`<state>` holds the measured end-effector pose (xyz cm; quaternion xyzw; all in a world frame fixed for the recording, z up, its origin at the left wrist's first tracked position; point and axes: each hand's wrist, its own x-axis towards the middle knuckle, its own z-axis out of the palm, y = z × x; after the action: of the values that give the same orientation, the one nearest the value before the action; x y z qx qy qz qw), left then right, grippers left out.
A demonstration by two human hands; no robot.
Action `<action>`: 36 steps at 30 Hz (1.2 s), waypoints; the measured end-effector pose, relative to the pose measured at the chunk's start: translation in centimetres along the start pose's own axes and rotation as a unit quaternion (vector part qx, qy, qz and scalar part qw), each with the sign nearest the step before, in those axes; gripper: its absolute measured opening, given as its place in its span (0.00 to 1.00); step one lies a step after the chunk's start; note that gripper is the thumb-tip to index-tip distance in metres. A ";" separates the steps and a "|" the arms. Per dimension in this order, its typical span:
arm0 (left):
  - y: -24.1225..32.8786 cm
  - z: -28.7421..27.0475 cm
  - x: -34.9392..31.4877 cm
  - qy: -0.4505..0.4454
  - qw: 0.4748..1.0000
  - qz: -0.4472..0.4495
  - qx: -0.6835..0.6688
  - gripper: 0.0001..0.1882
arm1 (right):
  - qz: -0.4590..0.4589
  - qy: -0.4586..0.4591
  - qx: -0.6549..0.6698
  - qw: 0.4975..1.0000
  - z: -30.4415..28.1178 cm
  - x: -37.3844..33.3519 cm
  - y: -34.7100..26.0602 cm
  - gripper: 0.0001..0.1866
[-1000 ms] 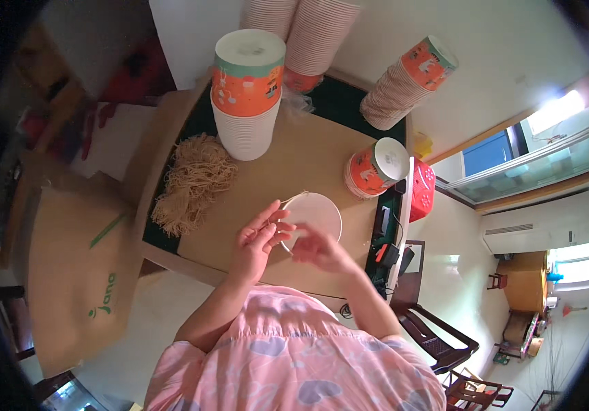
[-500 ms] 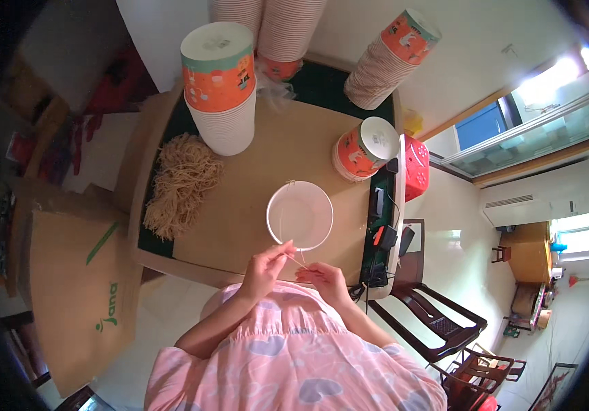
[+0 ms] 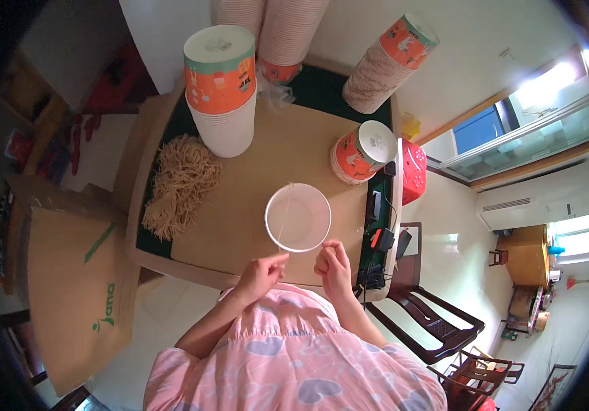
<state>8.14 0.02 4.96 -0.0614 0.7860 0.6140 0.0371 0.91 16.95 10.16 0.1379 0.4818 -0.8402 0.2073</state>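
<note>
An open white paper bucket (image 3: 298, 218) stands near the front of the table. A thin string (image 3: 285, 218) is caught at its far rim and runs across its mouth to my left hand (image 3: 259, 277). That hand is closed in a pinch on the string, just short of the near rim. To the right, my right hand (image 3: 334, 268) has its fingers curled together beside the near right rim; whatever they may hold is too small to make out. A heap of tan strings (image 3: 179, 185) lies on the table's left side.
Tall stacks of printed paper buckets stand upside down at the left (image 3: 220, 89) and far right (image 3: 390, 65). A shorter bucket stack (image 3: 364, 152) sits at the right. Chargers and cables (image 3: 382, 240) line the right edge. A cardboard box (image 3: 79, 294) is beside the table.
My hands were close together, with a string between their fingers. Now they are apart, the right one further forward beside the rim. The string across the bucket reaches my left hand.
</note>
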 end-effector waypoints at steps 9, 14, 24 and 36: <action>3.4 1.3 7.6 -0.062 0.945 0.205 0.245 0.05 | -0.035 -0.128 -0.165 0.977 -1.0 -1.9 -1.0 0.06; 0.0 2.2 6.7 -0.100 0.929 0.113 0.339 0.08 | -0.101 -0.164 -0.160 0.968 0.0 -3.0 -3.5 0.12; 0.9 1.4 8.1 -0.010 0.889 0.217 0.404 0.05 | -0.027 -0.255 -0.155 0.954 1.7 -3.8 -2.8 0.07; 4.2 -2.9 9.0 0.040 0.999 0.024 -0.013 0.06 | -0.094 -0.105 -0.290 0.947 1.6 3.8 0.6 0.10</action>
<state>-1.32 -2.28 8.46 -0.0677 0.7803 0.6217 -0.0096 -2.18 14.52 8.90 -0.0628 0.6910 -0.6894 0.2079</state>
